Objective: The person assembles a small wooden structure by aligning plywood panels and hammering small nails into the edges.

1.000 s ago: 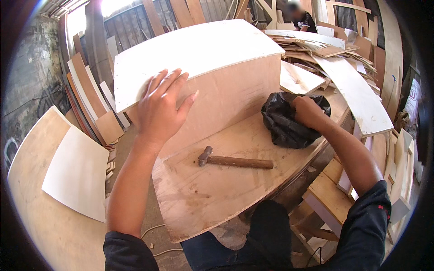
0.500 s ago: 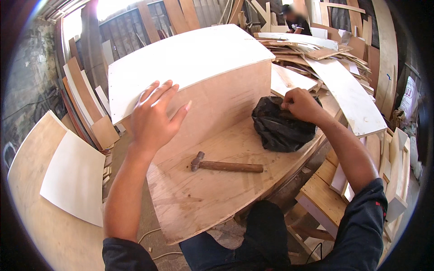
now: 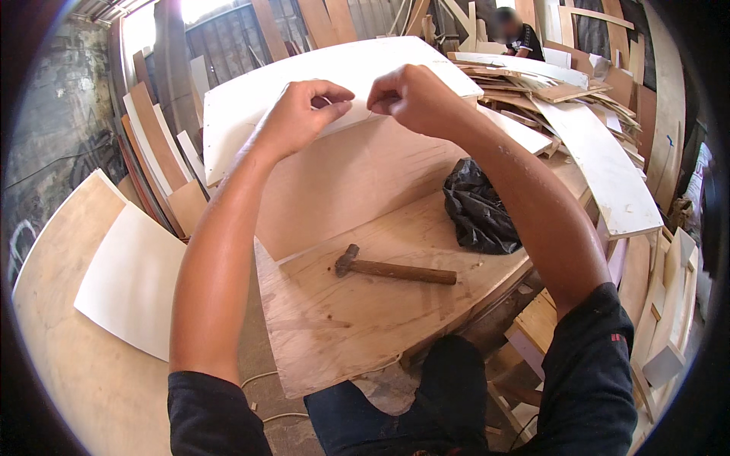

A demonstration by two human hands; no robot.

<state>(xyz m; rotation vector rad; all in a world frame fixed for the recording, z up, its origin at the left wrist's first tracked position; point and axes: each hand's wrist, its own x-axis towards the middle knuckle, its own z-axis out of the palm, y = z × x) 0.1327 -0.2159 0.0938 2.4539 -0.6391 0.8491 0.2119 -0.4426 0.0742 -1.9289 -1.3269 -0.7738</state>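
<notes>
Over the white top of a box-like wooden piece [image 3: 304, 72], my two hands face each other with a small gap between. My left hand [image 3: 308, 110] is curled, thumb and forefinger tips brought close together. Bent into a pinch, the fingers of my right hand [image 3: 414, 99] hide whatever they hold; it is too small to name. Below, a hammer [image 3: 399, 271] with a wooden handle lies on the plywood worktop [image 3: 319, 327], its head to the left. A crumpled black plastic bag [image 3: 479, 209] sits right of it, partly behind my right forearm.
A stack of cut boards [image 3: 525, 99] rises at the back right, with a white panel [image 3: 604, 167] slanting off it. A person [image 3: 521, 38] is behind the stack. Planks [image 3: 144, 137] lean on the left wall, and a curved panel [image 3: 68, 243] stands nearer.
My right hand has come out of the black bag and moved left over the white top. My left hand has lifted from the panel's edge and its spread fingers have curled.
</notes>
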